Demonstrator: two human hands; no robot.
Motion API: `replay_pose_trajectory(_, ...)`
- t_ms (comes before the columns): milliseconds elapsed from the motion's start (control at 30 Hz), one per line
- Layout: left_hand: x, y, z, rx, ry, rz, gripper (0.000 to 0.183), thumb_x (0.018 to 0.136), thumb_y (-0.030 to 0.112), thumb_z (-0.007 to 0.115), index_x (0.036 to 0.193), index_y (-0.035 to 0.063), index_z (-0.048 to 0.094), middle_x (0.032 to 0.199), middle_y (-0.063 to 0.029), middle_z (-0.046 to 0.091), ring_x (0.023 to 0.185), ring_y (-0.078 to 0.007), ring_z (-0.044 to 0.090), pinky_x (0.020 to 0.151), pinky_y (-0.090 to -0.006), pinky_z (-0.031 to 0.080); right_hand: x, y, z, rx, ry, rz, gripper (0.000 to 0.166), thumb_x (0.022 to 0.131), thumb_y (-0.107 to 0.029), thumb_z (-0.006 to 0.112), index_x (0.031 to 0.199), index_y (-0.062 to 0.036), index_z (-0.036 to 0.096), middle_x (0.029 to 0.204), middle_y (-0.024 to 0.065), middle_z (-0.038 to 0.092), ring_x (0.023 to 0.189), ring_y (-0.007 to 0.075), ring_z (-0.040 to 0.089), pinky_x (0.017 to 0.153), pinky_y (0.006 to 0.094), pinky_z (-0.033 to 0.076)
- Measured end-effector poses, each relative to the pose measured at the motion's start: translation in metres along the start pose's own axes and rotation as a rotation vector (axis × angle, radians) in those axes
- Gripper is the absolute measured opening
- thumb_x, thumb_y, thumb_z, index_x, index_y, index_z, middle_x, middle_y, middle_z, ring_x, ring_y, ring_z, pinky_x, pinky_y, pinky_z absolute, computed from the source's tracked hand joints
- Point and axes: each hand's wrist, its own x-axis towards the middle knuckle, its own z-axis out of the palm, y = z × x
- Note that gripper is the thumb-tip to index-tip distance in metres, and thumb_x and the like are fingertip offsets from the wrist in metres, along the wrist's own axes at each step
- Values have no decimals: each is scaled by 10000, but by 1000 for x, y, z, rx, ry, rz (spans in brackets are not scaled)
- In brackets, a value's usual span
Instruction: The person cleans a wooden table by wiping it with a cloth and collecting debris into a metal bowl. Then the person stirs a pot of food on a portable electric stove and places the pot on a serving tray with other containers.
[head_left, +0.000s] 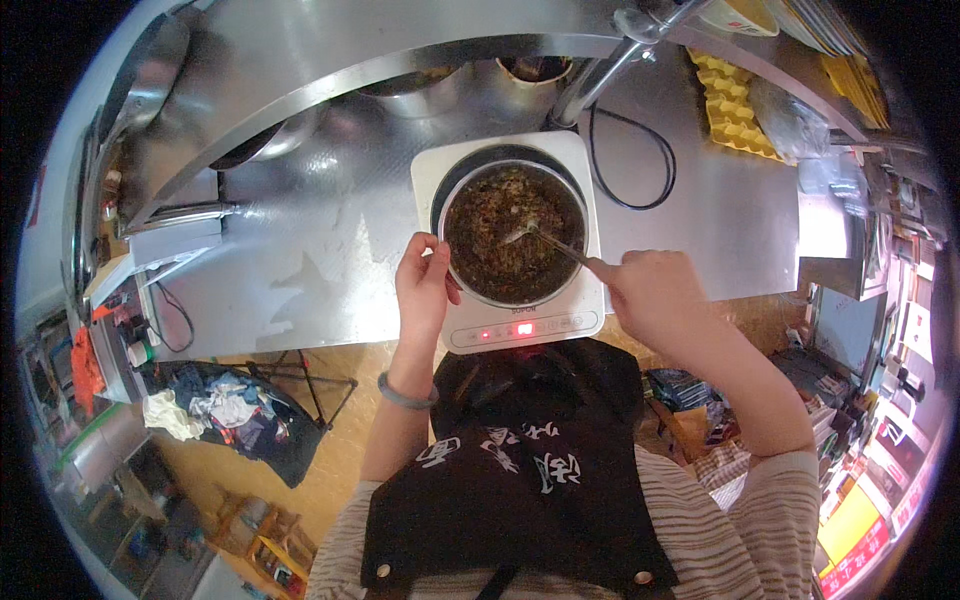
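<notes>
A round metal pot (586, 217) stands on a white portable induction cooker (585, 300) with a lit red display. Dark brown, chunky food (495, 262) fills the lower part of the pot. My left hand (424, 274) holds the pot's left rim between thumb and fingers. In my right hand (652, 289) is the handle of a metal spoon (559, 246), which reaches over the right rim. The spoon's head touches the food near the middle, and part of it may be sunk in.
The cooker sits at the front edge of a stainless steel counter (300, 217). A steel shelf (450, 46) on a metal post (600, 82) overhangs the back. Behind are a steel pot (416, 94), a black cable (673, 176) and a yellow egg tray (724, 105). Cloths (232, 401) lie below left.
</notes>
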Motion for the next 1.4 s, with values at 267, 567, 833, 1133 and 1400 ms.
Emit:
replay_pose_trajectory(267, 15, 9, 1, 193, 15, 51, 78, 856, 106, 454, 820, 40, 472, 487, 7, 422, 359, -50, 357, 330, -205, 269, 24, 8, 30, -23, 108, -216, 324, 698, -93, 508, 1017, -113, 567, 663, 61, 519, 567, 224, 550, 475, 336, 435)
replay_pose_trajectory(567, 18, 13, 1, 228, 48, 60, 78, 844, 93, 460, 799, 33, 483, 492, 8, 444, 389, -43, 367, 357, -203, 290, 31, 25, 6, -40, 32, -397, 283, 707, -98, 504, 976, -104, 589, 726, 85, 558, 605, 228, 581, 496, 352, 462)
replay_pose_trajectory(833, 17, 16, 1, 242, 63, 22, 76, 840, 89, 463, 790, 34, 478, 477, 9, 438, 376, -47, 360, 350, -202, 270, 22, 29, -4, 287, 70, -328, 324, 658, -37, 534, 965, -112, 604, 623, 94, 499, 561, 268, 516, 526, 365, 397)
replay_pose_trajectory(1133, 14, 18, 2, 227, 36, 6, 82, 841, 105, 468, 794, 39, 479, 475, 0, 452, 372, -53, 374, 343, -214, 283, -5, 24, -36, 204, -12, -167, 267, 696, -101, 495, 924, -132, 629, 594, 121, 556, 600, 284, 561, 561, 392, 444)
replay_pose_trajectory(1400, 10, 16, -2, 237, -6, 36, 82, 844, 115, 465, 814, 39, 475, 466, -12, 439, 359, -74, 403, 334, -230, 302, -17, -1, -13, 65, -14, -98, 278, 711, -115, 502, 962, -151, 615, 603, 112, 569, 572, 276, 562, 529, 393, 442)
